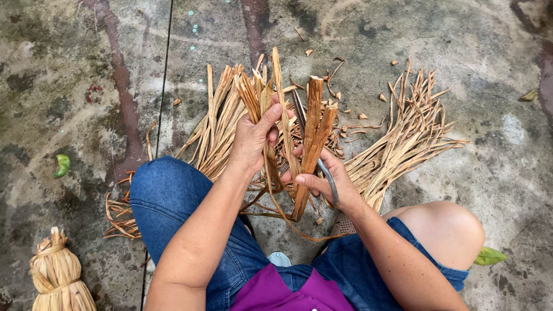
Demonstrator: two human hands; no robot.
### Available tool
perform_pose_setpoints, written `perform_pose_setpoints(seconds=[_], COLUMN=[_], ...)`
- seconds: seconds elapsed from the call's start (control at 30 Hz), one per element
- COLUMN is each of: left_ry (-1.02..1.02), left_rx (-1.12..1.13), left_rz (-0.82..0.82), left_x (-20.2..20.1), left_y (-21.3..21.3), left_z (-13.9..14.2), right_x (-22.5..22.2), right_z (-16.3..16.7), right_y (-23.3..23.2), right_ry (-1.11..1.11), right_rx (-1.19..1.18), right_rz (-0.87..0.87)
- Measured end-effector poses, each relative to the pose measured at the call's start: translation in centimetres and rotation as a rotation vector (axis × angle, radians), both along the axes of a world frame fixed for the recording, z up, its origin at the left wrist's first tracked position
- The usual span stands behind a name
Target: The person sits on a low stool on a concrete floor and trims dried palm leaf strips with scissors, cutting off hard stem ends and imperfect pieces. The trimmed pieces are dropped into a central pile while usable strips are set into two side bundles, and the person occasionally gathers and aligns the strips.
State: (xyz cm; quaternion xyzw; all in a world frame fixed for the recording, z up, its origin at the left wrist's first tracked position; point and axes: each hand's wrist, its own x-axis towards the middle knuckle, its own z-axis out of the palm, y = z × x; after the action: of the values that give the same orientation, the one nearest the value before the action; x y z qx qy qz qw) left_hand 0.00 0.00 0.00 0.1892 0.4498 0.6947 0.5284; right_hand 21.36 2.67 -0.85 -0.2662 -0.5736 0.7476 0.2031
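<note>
My left hand [254,138] grips a bunch of thin dried straw-coloured strips [259,95] that fan upward. My right hand [325,181] holds a thicker brown strip [314,124] upright, together with a metal blade [331,181] whose curved grey handle loops under the fingers. The two hands are close together above my lap. Under them a loose pile of dried strips [216,129] lies on the concrete floor [69,86].
A second fanned pile of strips [406,138] lies to the right. A tied straw bundle [57,273] stands at lower left. Small cut scraps [363,115] and green leaves [62,165] dot the floor. My knees in blue denim [167,196] flank the work.
</note>
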Motion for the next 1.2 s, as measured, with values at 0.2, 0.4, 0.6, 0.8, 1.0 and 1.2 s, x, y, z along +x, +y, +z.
perform_pose_setpoints(seconds=[0.2,0.4,0.6,0.8,1.0,1.2], left_ry=[0.203,0.452,0.62,0.48,0.4,0.332], left_rx=[0.029,0.128,0.056,0.015,-0.017,-0.012], left_rz=[-0.003,0.014,0.046,-0.133,-0.334,-0.388], left_x=[1.5,5.8,5.2,3.1,4.4,4.8], left_y=[-0.7,-1.7,-1.3,-2.0,-2.8,-2.9], left_z=[-0.2,0.5,0.0,-0.1,-0.5,-1.4], right_x=[-0.8,-1.0,-1.4,-0.6,0.5,0.6], right_z=[0.5,-0.5,0.0,2.1,3.1,3.1], right_y=[0.0,-0.4,-0.6,0.5,2.0,1.6], right_ry=[-0.155,-0.306,-0.244,-0.152,0.138,0.15], right_rx=[0.128,0.216,0.127,0.104,0.156,0.161], right_rz=[-0.255,-0.256,-0.257,-0.468,-0.606,-0.595])
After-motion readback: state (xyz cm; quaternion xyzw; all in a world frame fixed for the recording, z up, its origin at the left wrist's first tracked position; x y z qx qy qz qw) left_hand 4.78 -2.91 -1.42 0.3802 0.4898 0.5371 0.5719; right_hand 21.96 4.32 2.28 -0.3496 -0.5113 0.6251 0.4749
